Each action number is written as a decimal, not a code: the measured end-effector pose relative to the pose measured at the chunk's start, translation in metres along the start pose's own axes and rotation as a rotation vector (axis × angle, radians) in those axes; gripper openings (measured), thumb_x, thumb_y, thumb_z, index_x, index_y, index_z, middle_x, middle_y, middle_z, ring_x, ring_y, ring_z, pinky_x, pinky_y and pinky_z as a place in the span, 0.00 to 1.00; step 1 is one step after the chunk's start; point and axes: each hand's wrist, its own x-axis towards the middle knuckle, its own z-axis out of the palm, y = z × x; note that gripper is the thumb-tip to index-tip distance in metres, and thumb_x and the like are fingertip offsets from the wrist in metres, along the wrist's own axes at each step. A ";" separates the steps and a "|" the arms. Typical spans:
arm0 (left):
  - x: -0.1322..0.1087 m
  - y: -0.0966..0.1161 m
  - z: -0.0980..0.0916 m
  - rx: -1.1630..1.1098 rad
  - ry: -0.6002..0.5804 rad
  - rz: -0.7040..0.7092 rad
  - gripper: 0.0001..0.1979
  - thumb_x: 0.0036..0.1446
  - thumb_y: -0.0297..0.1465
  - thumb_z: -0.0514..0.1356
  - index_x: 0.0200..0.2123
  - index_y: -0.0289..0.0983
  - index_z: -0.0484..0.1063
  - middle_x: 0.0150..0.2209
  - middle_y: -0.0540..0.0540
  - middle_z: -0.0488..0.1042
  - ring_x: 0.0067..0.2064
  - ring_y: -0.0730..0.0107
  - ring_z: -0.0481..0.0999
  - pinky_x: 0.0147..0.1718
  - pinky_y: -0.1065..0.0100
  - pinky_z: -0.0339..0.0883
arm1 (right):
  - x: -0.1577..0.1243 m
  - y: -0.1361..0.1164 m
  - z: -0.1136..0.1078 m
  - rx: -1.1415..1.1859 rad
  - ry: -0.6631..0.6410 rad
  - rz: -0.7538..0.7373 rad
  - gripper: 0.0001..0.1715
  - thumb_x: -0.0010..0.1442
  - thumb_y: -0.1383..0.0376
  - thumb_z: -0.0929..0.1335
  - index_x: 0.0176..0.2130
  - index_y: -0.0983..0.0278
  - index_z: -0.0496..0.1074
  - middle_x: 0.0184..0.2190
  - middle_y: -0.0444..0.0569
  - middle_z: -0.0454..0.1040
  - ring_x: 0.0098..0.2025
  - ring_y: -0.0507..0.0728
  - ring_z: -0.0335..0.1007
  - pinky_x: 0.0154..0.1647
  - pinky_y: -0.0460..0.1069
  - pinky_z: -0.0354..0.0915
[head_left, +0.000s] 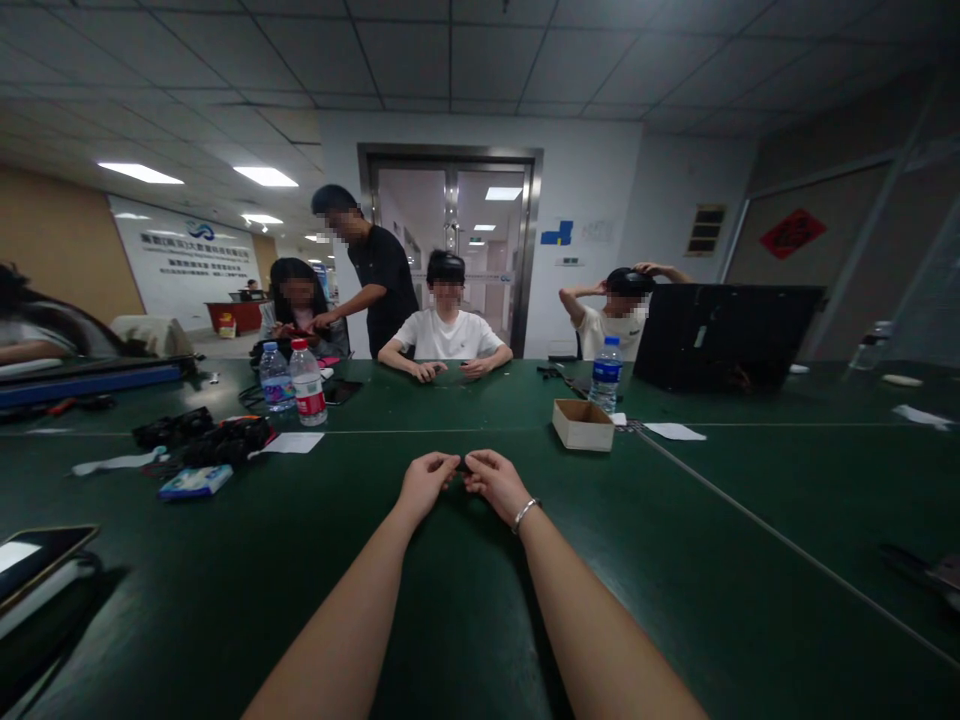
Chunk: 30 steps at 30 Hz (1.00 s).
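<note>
I see the left hand [431, 482] and right hand [496, 480] nearly closed, both pinching a tiny dark thing [463, 463] left of the little box [587, 436]. It could drop onto the desk [675, 560] if the fingertips go loose.

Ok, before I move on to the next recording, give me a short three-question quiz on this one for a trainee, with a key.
1. True or false: a small dark item shows between the fingers of the left hand and the right hand.
2. Which wrist wears the silvery bracelet?
3. Where does the small open box stand, seen from the wearer?
A) nearer than the hands
B) beyond the hands, to the right
C) beyond the hands, to the left

Key: 1. True. 2. The right. 3. B.
</note>
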 end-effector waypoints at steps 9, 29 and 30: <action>-0.001 0.004 0.002 0.023 0.040 0.005 0.20 0.44 0.45 0.60 0.30 0.32 0.72 0.25 0.48 0.70 0.25 0.73 0.67 0.24 0.73 0.60 | -0.001 -0.004 -0.003 0.038 -0.064 0.072 0.25 0.39 0.67 0.77 0.37 0.66 0.66 0.27 0.44 0.69 0.24 0.50 0.70 0.26 0.45 0.69; 0.001 -0.001 0.003 0.039 0.055 -0.010 0.17 0.46 0.42 0.60 0.33 0.33 0.72 0.29 0.45 0.73 0.30 0.69 0.71 0.27 0.71 0.63 | 0.003 -0.004 0.002 -0.005 -0.049 0.083 0.26 0.40 0.65 0.75 0.38 0.64 0.64 0.25 0.42 0.67 0.21 0.48 0.65 0.19 0.41 0.60; 0.000 0.000 0.003 0.031 0.052 -0.004 0.17 0.46 0.42 0.60 0.34 0.34 0.72 0.31 0.44 0.73 0.32 0.68 0.71 0.28 0.71 0.64 | 0.004 -0.005 0.003 -0.008 -0.042 0.097 0.25 0.42 0.63 0.75 0.39 0.64 0.64 0.25 0.43 0.68 0.20 0.48 0.65 0.19 0.41 0.60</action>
